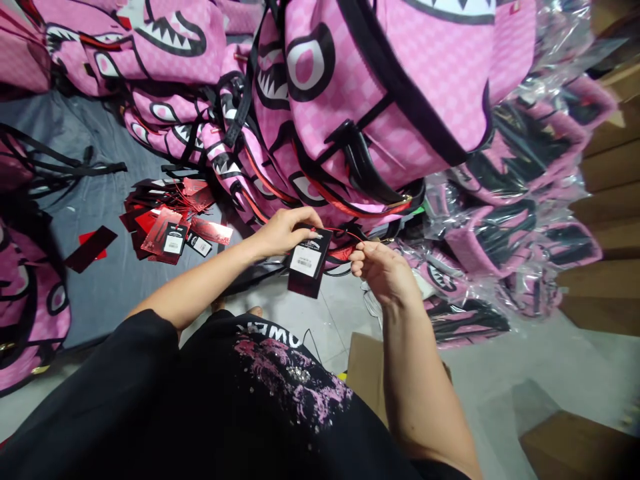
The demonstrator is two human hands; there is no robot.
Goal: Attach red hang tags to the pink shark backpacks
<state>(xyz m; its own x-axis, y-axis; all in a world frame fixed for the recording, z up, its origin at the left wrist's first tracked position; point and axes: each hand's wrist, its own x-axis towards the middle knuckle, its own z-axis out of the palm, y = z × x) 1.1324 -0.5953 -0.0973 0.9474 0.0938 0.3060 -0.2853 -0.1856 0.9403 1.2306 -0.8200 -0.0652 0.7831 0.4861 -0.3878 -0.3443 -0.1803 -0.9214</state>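
Note:
My left hand (290,231) pinches the top of a black hang tag (309,262) with a white barcode sticker on its face. A thin red cord (345,232) runs from the tag across to my right hand (377,263), whose fingers are closed on its far end. Just beyond both hands, a pink checkered backpack (375,100) with black trim lies on other pink backpacks. Its black top handle (365,167) hangs above the cord. To the left of my left hand, a heap of red and black tags (160,223) lies on the grey cloth.
A grey cloth surface (90,207) spreads on the left, with more pink backpacks (160,53) behind and another backpack (35,307) at the left edge. Bagged backpacks (525,153) are stacked on the right beside cardboard boxes (605,273). An open carton (365,373) stands on the floor below.

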